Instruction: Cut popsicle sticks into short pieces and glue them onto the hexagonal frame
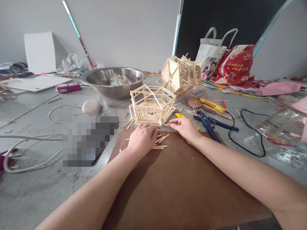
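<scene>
A hexagonal open frame of thin wooden sticks (pixel 153 105) stands at the far edge of a brown board (pixel 168 185). Against its near lower edge is my left hand (pixel 143 138), its fingers curled and partly hidden by the back of the hand, so what they hold does not show. My right hand (pixel 183 127) pinches a small wooden stick (pixel 168 124) between thumb and fingers, close to the frame's lower right corner. Several loose sticks (pixel 164 138) lie on the board beside and beneath my left hand.
Behind the frame are a larger stick structure (pixel 181 75) and a steel basin (pixel 112 91). To the right lie a blue-handled cutter (pixel 207 126), a yellow-handled tool (pixel 212 104) with a black cord, and a clear container (pixel 278 124). A white puck with a cable (pixel 91 107) sits left.
</scene>
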`<state>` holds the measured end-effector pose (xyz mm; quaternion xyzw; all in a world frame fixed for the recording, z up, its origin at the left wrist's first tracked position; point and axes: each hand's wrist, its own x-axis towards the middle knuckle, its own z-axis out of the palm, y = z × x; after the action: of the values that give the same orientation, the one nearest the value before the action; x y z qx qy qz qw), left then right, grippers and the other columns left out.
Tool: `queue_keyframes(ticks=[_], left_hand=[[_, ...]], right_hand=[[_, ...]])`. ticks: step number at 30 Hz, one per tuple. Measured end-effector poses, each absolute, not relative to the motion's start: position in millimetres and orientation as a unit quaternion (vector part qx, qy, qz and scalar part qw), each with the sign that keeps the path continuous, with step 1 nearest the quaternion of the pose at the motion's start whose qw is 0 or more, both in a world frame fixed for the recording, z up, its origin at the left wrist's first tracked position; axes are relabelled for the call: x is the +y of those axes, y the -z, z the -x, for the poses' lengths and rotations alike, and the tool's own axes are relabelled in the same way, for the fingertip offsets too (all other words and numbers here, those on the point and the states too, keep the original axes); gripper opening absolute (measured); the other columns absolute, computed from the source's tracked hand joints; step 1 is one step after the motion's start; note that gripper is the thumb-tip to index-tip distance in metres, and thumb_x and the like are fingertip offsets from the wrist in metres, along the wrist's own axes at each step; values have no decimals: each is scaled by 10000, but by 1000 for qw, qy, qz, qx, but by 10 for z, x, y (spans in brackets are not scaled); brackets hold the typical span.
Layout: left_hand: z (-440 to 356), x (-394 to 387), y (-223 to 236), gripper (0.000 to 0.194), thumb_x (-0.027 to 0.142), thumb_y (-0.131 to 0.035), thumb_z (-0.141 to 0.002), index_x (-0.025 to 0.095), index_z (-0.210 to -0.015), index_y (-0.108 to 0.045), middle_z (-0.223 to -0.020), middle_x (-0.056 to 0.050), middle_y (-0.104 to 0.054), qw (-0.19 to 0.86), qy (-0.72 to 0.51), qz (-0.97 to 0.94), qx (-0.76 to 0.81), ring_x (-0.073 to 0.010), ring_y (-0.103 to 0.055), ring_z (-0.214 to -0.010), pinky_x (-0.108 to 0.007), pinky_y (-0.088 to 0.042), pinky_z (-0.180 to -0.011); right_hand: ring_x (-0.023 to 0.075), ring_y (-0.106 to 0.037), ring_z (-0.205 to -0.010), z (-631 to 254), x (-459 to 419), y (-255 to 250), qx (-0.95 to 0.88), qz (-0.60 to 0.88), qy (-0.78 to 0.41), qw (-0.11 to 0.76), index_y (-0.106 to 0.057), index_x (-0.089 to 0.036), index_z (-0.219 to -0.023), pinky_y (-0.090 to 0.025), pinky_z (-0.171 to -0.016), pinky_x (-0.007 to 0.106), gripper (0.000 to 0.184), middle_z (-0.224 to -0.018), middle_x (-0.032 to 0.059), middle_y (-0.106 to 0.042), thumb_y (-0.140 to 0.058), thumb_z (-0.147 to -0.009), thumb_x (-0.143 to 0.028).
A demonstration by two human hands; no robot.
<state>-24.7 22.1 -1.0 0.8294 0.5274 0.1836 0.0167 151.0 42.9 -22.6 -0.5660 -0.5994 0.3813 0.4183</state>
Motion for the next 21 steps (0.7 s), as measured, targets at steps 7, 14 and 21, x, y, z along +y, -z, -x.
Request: queue_keyframes(ticks=[7, 14, 21], left_hand=[[218, 228, 73, 237, 211, -384, -758, 179, -902, -569, -905, -64, -607, 11, -186, -868, 459, -213, -493, -913, -339, -365, -817], [215, 228, 103, 230, 222, -385, -767, 171, -918, -550, -953, -57, -589, -14, -171, -873, 457, -200, -487, -951, -335, -374, -840], [210, 228, 97, 221, 256, -372, -783, 172, -898, -542, -988, -53, -567, -7, -147, -886, 440, -184, -481, -969, -324, -370, -849]], right_hand=[[165, -589, -784, -1438, 431, 261, -630, 550, -338, 432, -648, -173, -833, -427, -763, 307, 223, -843, 47, -656, -555, -655, -269], [164, -601, -787, -1414, 431, 279, -665, 553, -257, 432, -657, -177, -830, -445, -759, 300, 198, -842, 45, -660, -534, -679, -216], [174, -606, -772, -1383, 425, 263, -659, 563, -259, 426, -657, -161, -818, -457, -744, 300, 189, -824, 53, -663, -548, -670, -201]])
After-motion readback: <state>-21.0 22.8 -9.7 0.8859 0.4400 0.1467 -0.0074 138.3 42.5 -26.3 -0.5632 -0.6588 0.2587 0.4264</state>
